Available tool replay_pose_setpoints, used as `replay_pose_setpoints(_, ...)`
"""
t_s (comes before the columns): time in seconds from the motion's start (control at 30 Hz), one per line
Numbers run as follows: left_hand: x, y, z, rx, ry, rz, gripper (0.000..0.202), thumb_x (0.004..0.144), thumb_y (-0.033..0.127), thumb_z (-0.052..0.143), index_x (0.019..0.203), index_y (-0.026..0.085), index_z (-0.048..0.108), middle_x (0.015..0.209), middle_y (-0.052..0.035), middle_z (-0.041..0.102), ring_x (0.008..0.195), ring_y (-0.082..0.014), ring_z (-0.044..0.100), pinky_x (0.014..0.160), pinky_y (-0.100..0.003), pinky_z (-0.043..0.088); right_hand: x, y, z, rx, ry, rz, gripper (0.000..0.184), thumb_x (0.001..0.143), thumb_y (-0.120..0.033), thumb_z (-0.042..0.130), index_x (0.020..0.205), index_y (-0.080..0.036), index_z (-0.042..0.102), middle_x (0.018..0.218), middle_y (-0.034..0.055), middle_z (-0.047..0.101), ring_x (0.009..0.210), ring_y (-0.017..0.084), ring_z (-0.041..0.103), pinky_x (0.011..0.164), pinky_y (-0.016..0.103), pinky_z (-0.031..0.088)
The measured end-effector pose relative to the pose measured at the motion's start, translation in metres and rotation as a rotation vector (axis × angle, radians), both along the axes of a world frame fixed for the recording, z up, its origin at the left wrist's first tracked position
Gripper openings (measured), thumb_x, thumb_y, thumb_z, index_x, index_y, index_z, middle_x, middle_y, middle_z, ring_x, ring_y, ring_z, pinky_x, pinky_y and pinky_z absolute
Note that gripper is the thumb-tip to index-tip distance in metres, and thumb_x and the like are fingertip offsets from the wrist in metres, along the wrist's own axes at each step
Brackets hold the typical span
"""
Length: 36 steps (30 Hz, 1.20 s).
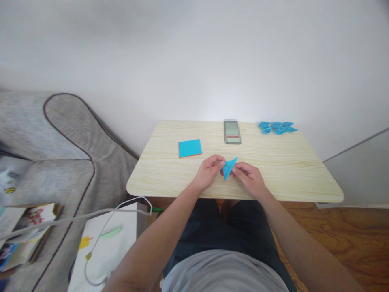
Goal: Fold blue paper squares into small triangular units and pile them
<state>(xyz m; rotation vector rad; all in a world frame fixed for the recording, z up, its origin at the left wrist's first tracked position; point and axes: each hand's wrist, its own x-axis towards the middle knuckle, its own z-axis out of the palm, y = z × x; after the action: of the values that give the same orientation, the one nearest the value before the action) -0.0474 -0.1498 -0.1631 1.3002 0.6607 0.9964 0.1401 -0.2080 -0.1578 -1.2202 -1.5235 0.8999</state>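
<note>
A folded blue paper triangle (pixel 229 167) is held just above the near edge of a light wooden table (pixel 273 170). My left hand (pixel 208 171) pinches its left side with thumb and fingers closed. My right hand (pixel 247 177) pinches its lower right edge, fingers closed too. Both hands sit close together near the table's front middle.
A stack of square blue paper (pixel 190 148) lies left of centre. A phone (pixel 232 132) lies at the back middle. Several folded blue paper pieces (pixel 277 127) are piled at the back right corner. A grey sofa (pixel 60 154) stands to the left, with a white cable (pixel 100 213) beside it.
</note>
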Motion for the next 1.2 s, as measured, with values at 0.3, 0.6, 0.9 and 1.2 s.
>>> replay_pose_setpoints(0.3, 0.004, -0.007, 0.001, 0.018, 0.041, 0.035, 0.024, 0.091, 0.038, 0.068, 0.096, 0.016, 0.061, 0.068, 0.0013, 0.065, 0.065, -0.0125, 0.061, 0.067, -0.026, 0.048, -0.002, 0.000, -0.001, -0.020, 0.030, -0.080, 0.019, 0.091, -0.037, 0.064, 0.091, -0.022, 0.076, 0.083, 0.0024, 0.075, 0.077, 0.019, 0.067, 0.077, 0.033, 0.052)
replay_pose_setpoints(0.6, 0.003, -0.010, 0.003, 0.041, 0.102, 0.069, 0.022, 0.091, 0.038, 0.067, 0.096, 0.017, 0.061, 0.061, 0.0026, 0.063, 0.059, -0.0116, 0.058, 0.063, -0.024, 0.045, 0.000, 0.001, -0.005, -0.012, 0.006, -0.130, 0.019, 0.090, -0.038, 0.065, 0.087, -0.022, 0.076, 0.081, 0.0027, 0.075, 0.075, 0.019, 0.067, 0.075, 0.033, 0.052)
replay_pose_setpoints(0.9, 0.004, -0.011, 0.002, 0.061, 0.149, 0.091, 0.023, 0.092, 0.039, 0.066, 0.095, 0.017, 0.059, 0.063, 0.0032, 0.061, 0.059, -0.0110, 0.058, 0.060, -0.023, 0.044, -0.001, 0.001, -0.007, -0.011, -0.024, -0.148, 0.017, 0.087, -0.037, 0.068, 0.087, -0.022, 0.077, 0.084, 0.0036, 0.078, 0.078, 0.021, 0.070, 0.079, 0.035, 0.053)
replay_pose_setpoints(1.2, 0.004, -0.012, 0.002, 0.073, 0.138, 0.071, 0.024, 0.092, 0.040, 0.066, 0.097, 0.018, 0.058, 0.065, 0.0031, 0.063, 0.061, -0.0116, 0.060, 0.064, -0.024, 0.047, 0.001, 0.002, -0.011, -0.013, -0.038, -0.170, 0.018, 0.088, -0.037, 0.067, 0.088, -0.022, 0.077, 0.082, 0.0035, 0.077, 0.075, 0.020, 0.068, 0.075, 0.034, 0.052)
